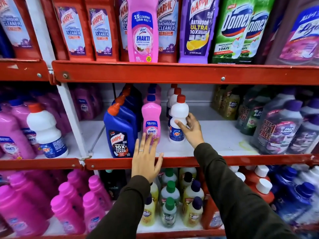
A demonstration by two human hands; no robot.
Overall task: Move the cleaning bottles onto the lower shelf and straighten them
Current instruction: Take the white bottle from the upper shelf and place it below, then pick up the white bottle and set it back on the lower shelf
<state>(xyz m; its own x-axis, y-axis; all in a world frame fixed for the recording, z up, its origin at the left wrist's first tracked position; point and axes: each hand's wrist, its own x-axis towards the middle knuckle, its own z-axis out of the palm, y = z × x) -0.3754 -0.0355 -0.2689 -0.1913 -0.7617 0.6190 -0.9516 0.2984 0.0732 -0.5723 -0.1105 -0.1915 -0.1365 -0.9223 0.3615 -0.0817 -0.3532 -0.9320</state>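
From the head camera, the middle shelf [172, 161] of a red metal rack carries three short rows of cleaning bottles on its white board. The front one on the right is a white Rin bottle [177, 118] with a red cap and a blue label, standing upright, with more white red-capped bottles lined up behind it. Just to its left stands a pink Lizol Shakti bottle [151, 116] with a blue cap, also upright, its own row behind it. Left of that is a blue Harpic bottle [120, 131] with an angled red cap and "10X Total Clean" on the label, close beside the pink one.

The right hand [191, 130] is wrapped around the Rin bottle from its right side, thumb across the front above the label and the other fingers curled round the back, closed on it. The left hand [146, 157] is flat and spread, fingers apart, with a ring [141, 150] on one finger; its fingertips rest against the lower front of the Shakti bottle, covering part of the label, and nothing is gripped.

Both arms wear dark sleeves [238, 195]. The bottles at the far right and left of the shelf are blurred, and their labels are hard to read. The upper shelf's Harpic, Domex and Lizol packs are cut off at the top
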